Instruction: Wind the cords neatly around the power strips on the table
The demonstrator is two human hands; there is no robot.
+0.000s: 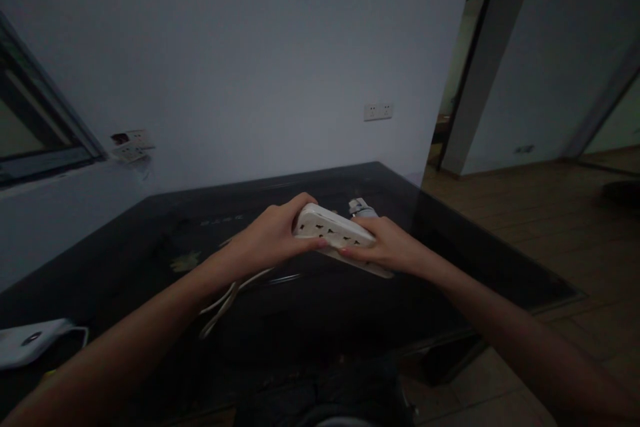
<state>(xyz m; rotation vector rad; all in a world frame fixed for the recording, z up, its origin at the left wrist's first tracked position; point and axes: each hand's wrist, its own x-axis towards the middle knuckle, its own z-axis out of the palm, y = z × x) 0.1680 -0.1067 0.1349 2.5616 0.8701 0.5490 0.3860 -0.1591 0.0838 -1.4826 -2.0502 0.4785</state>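
Observation:
A white power strip [333,230] is held up in both hands above a dark tabletop [310,320], its socket side tilted toward me. My left hand [280,230] grips its left end, thumb along the front edge. At the other end my right hand [383,240] is closed on it, thumb on the face. A pale cable [225,303] hangs or lies in a loop below my left forearm. Just behind my right hand lies a greyish-white object with a dark band [361,207], partly hidden; I cannot tell its kind.
At the table's left edge lies a white device with a cord [35,340]. A yellowish patch [185,260] shows on the tabletop. Wall sockets [378,111] sit on the wall behind, and a damaged outlet [133,145] near the window. Wooden floor [520,227] extends to the right.

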